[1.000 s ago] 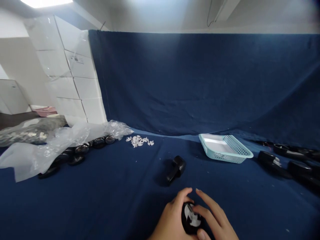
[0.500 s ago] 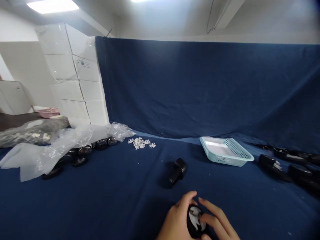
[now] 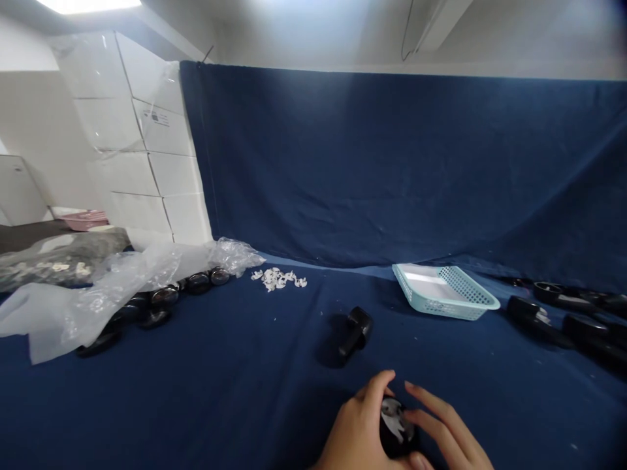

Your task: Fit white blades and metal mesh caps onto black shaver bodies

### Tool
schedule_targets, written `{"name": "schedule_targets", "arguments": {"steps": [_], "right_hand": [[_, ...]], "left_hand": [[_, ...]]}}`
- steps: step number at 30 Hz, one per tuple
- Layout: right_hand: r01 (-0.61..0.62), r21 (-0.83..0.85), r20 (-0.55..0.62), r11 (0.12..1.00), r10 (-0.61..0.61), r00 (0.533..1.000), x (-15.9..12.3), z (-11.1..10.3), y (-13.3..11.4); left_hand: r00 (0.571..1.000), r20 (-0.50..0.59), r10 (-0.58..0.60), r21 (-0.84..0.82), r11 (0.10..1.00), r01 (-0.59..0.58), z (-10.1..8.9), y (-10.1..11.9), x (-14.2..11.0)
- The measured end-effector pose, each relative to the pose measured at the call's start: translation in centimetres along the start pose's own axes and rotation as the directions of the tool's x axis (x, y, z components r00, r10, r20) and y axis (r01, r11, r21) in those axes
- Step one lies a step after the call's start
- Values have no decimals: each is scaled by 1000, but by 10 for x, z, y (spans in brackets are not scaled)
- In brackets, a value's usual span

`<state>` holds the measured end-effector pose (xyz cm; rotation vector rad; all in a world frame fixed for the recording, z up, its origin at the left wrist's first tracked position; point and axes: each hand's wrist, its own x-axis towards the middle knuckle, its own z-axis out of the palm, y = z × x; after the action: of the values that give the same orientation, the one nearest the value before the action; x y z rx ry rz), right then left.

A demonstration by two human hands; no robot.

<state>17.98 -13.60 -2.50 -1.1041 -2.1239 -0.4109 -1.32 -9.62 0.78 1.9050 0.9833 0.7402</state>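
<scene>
A round black plastic part (image 3: 392,446) with a whitish piece (image 3: 393,418) in its open face is held low in front of me. My left hand (image 3: 360,427) is closed around its left side, thumb and fingers curved over the rim. From the right, my right hand (image 3: 450,431) grips the same part, one fingertip pressing on the whitish piece and the thumb at the lower edge. Its upper finger stretches out above the rim. Just beyond my hands, a black part with a short handle (image 3: 356,331) lies on the blue cloth (image 3: 206,391).
A small heap of white plastic pieces (image 3: 278,279) lies towards the back. The light-blue basket (image 3: 443,307) stands at the back right, with black handled parts (image 3: 536,320) beyond it. On the left, plastic sheeting (image 3: 73,310) partly covers round black parts (image 3: 198,282); white boxes (image 3: 147,163) are stacked behind.
Both hands and the round black part have shifted slightly right in the view. The fingers stay on the part, and the view itself has tilted a little.
</scene>
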Motion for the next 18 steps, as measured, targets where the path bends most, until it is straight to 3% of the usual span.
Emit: {"name": "schedule_targets", "arguments": {"steps": [5, 8, 10, 12, 14, 16, 18], "right_hand": [[45, 34, -40, 998, -44, 998, 36, -16, -4], [97, 105, 12, 990, -99, 995, 76, -15, -10], [116, 178, 46, 977, -126, 991, 111, -8, -18], [138, 261, 64, 955, -159, 985, 151, 4, -30], [133, 300, 154, 945, -186, 970, 194, 22, -45], [140, 256, 347, 957, -226, 910, 235, 47, -63], [189, 269, 407, 945, -289, 866, 273, 79, -83]], "left_hand": [[997, -71, 39, -8, 999, -40, 0, 1, 0], [993, -108, 52, -14, 998, -54, -2, -1, 1], [997, -73, 31, -29, 999, -33, -3, -2, 2], [1000, -29, 1, -32, 999, -1, -6, -4, 3], [1000, 25, -15, -16, 1000, 15, -8, -6, 4], [996, 89, -8, -5, 1000, 8, -11, -7, 2], [990, 138, 11, -6, 1000, -11, -15, -7, -4]]}}
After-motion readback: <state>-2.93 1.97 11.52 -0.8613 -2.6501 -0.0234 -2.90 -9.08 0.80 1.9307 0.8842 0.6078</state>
